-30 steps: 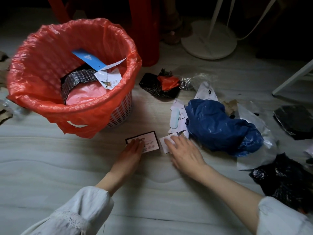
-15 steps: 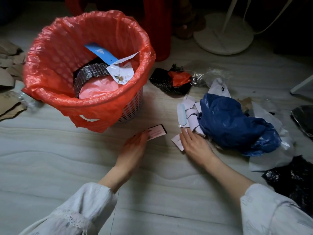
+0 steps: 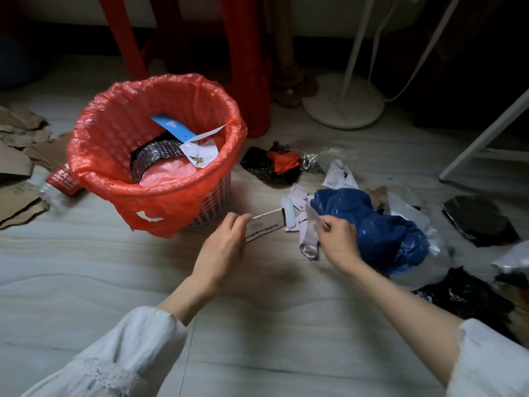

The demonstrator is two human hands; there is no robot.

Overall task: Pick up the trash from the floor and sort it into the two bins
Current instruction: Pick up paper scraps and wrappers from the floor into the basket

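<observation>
Pinched at its near end by the left hand (image 3: 221, 247), a small black-edged card (image 3: 264, 224) hangs just off the floor at centre frame. To its right, the right hand (image 3: 339, 243) grips a pale paper strip (image 3: 309, 239) beside a crumpled blue bag (image 3: 372, 224). At upper left stands the red-lined bin (image 3: 160, 147), already holding scraps; no second bin is in view. Risk, as I judge it: both grips look light, so either paper could slip and flutter down short of the rim.
</observation>
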